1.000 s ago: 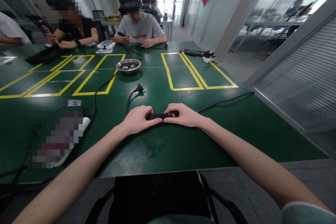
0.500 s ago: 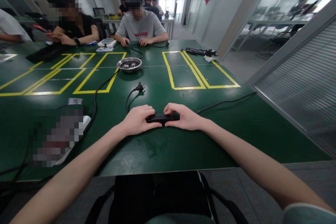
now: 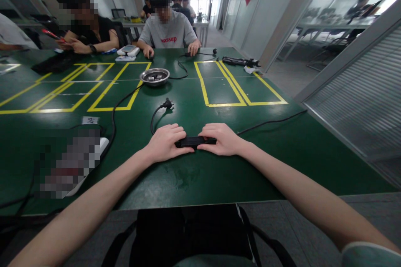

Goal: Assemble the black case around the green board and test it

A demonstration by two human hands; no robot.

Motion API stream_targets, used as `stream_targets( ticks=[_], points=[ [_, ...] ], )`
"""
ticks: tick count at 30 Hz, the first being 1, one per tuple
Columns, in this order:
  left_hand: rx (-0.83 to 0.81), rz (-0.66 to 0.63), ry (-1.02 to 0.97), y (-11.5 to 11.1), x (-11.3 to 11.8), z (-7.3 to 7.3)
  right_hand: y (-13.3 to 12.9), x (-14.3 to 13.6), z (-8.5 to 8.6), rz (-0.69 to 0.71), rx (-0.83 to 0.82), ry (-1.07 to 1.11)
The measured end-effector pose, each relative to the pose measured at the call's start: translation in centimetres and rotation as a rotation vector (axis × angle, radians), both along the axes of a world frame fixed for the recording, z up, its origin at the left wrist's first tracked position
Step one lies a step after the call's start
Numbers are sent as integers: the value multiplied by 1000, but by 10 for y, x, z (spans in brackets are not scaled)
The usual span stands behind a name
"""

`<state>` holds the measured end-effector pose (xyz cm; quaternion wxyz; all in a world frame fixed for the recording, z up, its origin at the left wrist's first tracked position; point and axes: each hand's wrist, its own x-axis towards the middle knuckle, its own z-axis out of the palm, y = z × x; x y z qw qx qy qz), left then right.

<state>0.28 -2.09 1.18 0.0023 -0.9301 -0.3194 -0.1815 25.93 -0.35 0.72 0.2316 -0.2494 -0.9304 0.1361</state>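
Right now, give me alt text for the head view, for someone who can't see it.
A person's left grip and right grip hold a black oblong part at a green table. Beyond them lie a corded black plug and a metal bowl of small metal pieces; a co-worker sits opposite.

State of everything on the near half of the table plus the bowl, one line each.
Left hand: closed on the black block's left end
Right hand: closed on its right end
Black block: held between both hands
Plug: unplugged, prongs exposed
Metal bowl: upright, holding small metal parts
White-edged device: lying on the table, on/off state blurred out
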Motion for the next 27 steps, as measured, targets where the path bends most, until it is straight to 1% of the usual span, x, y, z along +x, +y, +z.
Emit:
stream_targets(
  ticks=[6,9,12,15,18,20,23,27],
  points=[
    [131,-3,8,-1,1,0,0,-2,-3,29,73,-3],
    [136,18,-4,-2,1,0,-2,-3,-3,17,97,3],
    [146,26,-68,-4,2,1,-3,-4,-3,-14,92,29],
    [186,-13,-96,-7,5,1,-3,-4,-1,-67,14,35],
    [267,-60,-50,-8,7,1,-2,-3,1,-114,-88,23],
    [325,-71,-21,-9,8,1,-2,-2,3,-120,-140,29],
    [381,-31,16,-10,9,2,-2,-2,4,-118,-193,40],
    [360,26,85,-14,11,5,-1,-3,2,-164,-244,8]
  ],
)
